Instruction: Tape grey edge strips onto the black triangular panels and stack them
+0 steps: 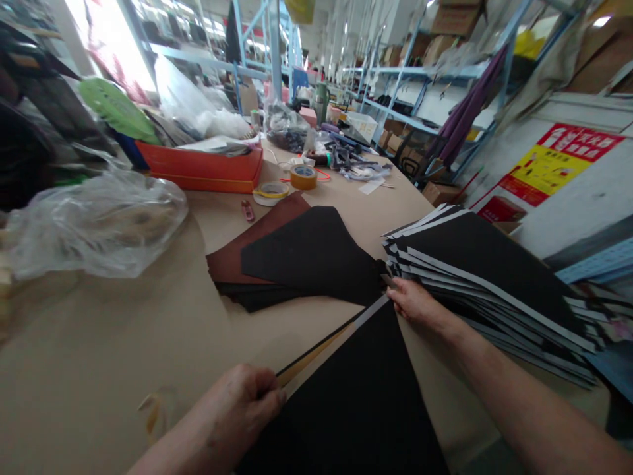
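A black sheet panel [356, 396] lies in front of me, with a light grey strip along its upper left edge. My left hand [247, 396] is closed in a pinch at that edge, on a narrow tan strip [316, 356] running beside it. At the panel's far corner, my right hand [408, 300] is closed, thumb and fingers pressed together on the corner. A small greyish-brown piece pokes out beyond those fingertips; its kind is unclear. Just past the right hand lie black cut pieces [311, 251] over a brown piece [232, 257].
To the right is a stack of black panels [484, 264] with pale edge strips. Tape rolls [303, 177], a small pink tool [248, 211] and an orange-red box [208, 173] stand farther back. A clear plastic bag [99, 224] lies left; a curled tape scrap [154, 415] is near front.
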`<state>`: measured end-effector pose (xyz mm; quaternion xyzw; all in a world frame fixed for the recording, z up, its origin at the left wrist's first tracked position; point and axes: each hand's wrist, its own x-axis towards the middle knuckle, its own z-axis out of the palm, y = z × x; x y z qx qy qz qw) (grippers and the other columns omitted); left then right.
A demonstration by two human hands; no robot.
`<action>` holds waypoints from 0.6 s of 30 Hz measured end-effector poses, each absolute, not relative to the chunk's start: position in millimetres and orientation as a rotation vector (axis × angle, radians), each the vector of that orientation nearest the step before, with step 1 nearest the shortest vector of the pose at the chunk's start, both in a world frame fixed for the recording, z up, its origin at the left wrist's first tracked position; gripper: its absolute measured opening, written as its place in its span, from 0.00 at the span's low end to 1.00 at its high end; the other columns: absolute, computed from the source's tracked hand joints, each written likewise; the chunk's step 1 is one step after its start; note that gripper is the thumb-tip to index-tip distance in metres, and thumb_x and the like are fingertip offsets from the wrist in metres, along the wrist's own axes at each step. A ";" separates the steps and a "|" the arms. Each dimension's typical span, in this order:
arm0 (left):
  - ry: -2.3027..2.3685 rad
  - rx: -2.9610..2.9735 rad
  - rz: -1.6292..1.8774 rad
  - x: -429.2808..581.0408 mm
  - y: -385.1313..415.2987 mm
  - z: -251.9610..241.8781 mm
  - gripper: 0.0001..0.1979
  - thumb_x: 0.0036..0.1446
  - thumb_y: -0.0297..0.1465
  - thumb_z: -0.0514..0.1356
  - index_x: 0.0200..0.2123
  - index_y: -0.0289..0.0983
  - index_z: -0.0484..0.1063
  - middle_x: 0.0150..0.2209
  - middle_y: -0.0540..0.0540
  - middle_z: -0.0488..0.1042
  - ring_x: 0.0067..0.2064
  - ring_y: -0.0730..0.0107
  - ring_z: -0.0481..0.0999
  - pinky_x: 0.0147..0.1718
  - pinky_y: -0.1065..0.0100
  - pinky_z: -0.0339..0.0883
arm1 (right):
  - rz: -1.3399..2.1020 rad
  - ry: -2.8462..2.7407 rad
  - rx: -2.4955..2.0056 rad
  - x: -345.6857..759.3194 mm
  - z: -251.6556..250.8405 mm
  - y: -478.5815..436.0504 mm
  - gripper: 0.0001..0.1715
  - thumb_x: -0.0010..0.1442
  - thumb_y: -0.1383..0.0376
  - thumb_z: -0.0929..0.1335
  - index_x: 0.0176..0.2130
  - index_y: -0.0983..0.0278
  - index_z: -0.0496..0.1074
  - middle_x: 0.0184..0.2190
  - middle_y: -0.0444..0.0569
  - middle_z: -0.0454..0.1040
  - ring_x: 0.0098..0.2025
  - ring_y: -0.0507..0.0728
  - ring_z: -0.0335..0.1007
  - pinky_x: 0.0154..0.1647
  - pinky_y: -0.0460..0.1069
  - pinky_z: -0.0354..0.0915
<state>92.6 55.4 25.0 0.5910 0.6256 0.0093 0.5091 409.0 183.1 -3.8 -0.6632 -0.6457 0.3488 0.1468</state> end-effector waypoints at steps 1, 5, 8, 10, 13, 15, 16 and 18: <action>1.508 1.421 0.023 91.0 54.7 23.9 0.12 0.48 0.39 0.50 0.19 0.38 0.59 0.17 0.55 0.53 0.19 0.75 0.55 0.20 0.70 0.45 | 0.958 -1.892 -1.896 409.2 -3.3 183.3 0.05 0.58 0.66 0.61 0.29 0.63 0.61 0.15 0.38 0.61 0.15 0.47 0.56 0.18 0.44 0.51; 1.534 1.460 0.055 80.7 48.0 17.7 0.11 0.48 0.37 0.51 0.21 0.38 0.63 0.17 0.54 0.58 0.21 0.74 0.60 0.20 0.70 0.46 | 0.746 -2.007 -1.837 410.1 -1.1 183.3 0.02 0.54 0.66 0.65 0.30 0.63 0.64 0.24 0.45 0.69 0.27 0.52 0.65 0.29 0.45 0.57; 1.576 1.528 0.006 70.7 42.1 17.1 0.09 0.46 0.35 0.52 0.22 0.37 0.67 0.18 0.53 0.62 0.22 0.74 0.61 0.21 0.71 0.47 | 0.652 -2.078 -1.825 411.1 -2.1 182.1 0.03 0.55 0.65 0.64 0.30 0.63 0.65 0.26 0.47 0.70 0.29 0.54 0.66 0.32 0.47 0.57; 1.631 1.550 -0.053 62.7 38.8 20.9 0.09 0.45 0.34 0.51 0.21 0.36 0.68 0.18 0.53 0.62 0.22 0.74 0.60 0.22 0.70 0.47 | 0.625 -2.121 -1.829 412.4 -4.2 181.1 0.06 0.56 0.63 0.63 0.29 0.62 0.65 0.25 0.47 0.70 0.29 0.55 0.66 0.32 0.48 0.57; 1.712 1.543 -0.101 46.4 31.7 30.6 0.10 0.43 0.33 0.51 0.21 0.36 0.70 0.19 0.52 0.64 0.23 0.73 0.61 0.24 0.70 0.50 | 0.606 -2.170 -1.835 415.6 -7.5 180.7 0.08 0.57 0.61 0.63 0.29 0.62 0.65 0.27 0.48 0.73 0.30 0.56 0.68 0.33 0.48 0.58; 1.770 1.534 -0.107 32.5 23.9 37.3 0.10 0.42 0.33 0.51 0.19 0.37 0.70 0.19 0.51 0.67 0.24 0.72 0.62 0.25 0.69 0.51 | 0.591 -2.191 -1.847 418.0 -9.2 181.6 0.09 0.57 0.60 0.62 0.29 0.62 0.66 0.28 0.49 0.73 0.31 0.56 0.69 0.33 0.48 0.58; 1.808 1.537 -0.102 25.1 19.1 40.2 0.09 0.41 0.33 0.51 0.18 0.37 0.69 0.19 0.50 0.67 0.24 0.72 0.63 0.26 0.69 0.51 | 0.584 -2.199 -1.855 419.2 -9.9 182.2 0.09 0.57 0.60 0.62 0.29 0.62 0.66 0.28 0.49 0.74 0.31 0.56 0.69 0.33 0.48 0.59; 1.890 1.527 -0.113 10.6 8.1 44.8 0.09 0.40 0.33 0.52 0.16 0.37 0.67 0.19 0.48 0.68 0.23 0.70 0.62 0.26 0.67 0.51 | 0.573 -2.208 -1.875 421.1 -10.7 183.4 0.09 0.57 0.60 0.62 0.31 0.62 0.67 0.29 0.49 0.74 0.32 0.57 0.70 0.34 0.48 0.59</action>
